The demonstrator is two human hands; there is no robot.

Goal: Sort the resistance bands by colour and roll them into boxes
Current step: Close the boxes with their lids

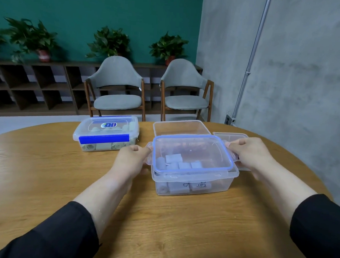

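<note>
Clear lid (193,149) with blue seal, centre-right of frame, held tilted over open box (194,181) of grey rolled bands (180,165). Long axis left-right across frame. Left hand (133,156) pinching left clip; right hand (250,152) gripping right clip. Closed box (106,133) upper left of centre on table (44,171).

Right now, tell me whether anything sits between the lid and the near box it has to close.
Nothing visible does. Left hand and right hand hold the blue-rimmed lid by its ends, tilted over the near box. The grey rolled bands lie below the rim.
</note>
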